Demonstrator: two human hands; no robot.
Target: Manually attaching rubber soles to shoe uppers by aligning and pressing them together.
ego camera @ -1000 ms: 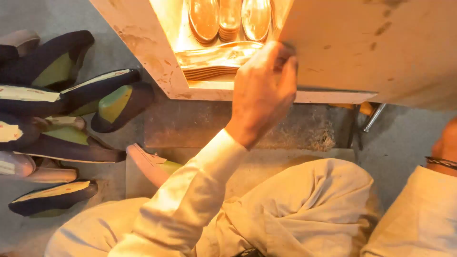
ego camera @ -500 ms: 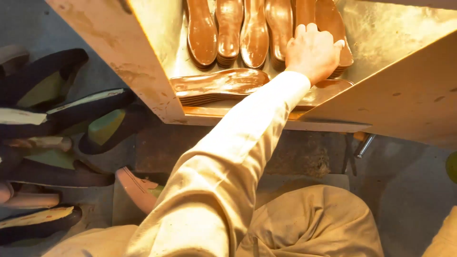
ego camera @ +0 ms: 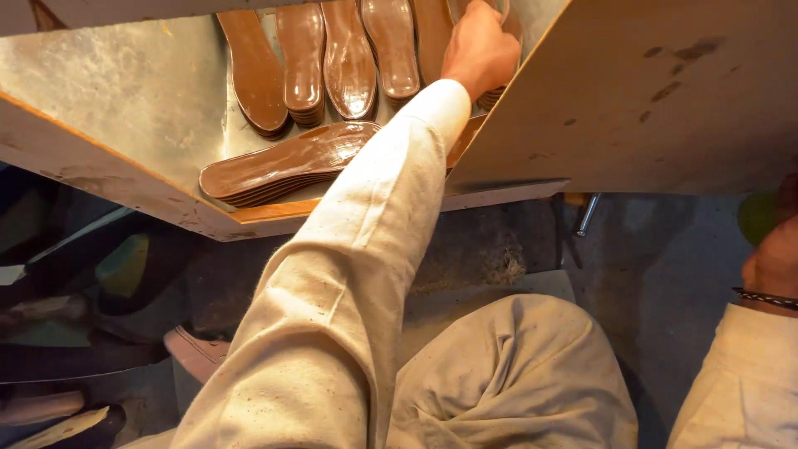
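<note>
Warm light inside box, glare on glossy insoles (floor left dim, blurred).

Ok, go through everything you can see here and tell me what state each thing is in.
Left hand: reaching deep into box, on far insoles.
Right hand: at frame edge, grip unclear.
Upright insoles: leaning in a row.
Flat insole stack: lying on box floor.
Wooden box: open.

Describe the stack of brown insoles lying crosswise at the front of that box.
The stack of insoles is several thin, glossy brown sole-shaped sheets piled flat, edges slightly fanned. It lies crosswise on the metal-lined box floor, below the upright stacks. The cream sleeve crosses over its right end; no hand touches it.
</note>
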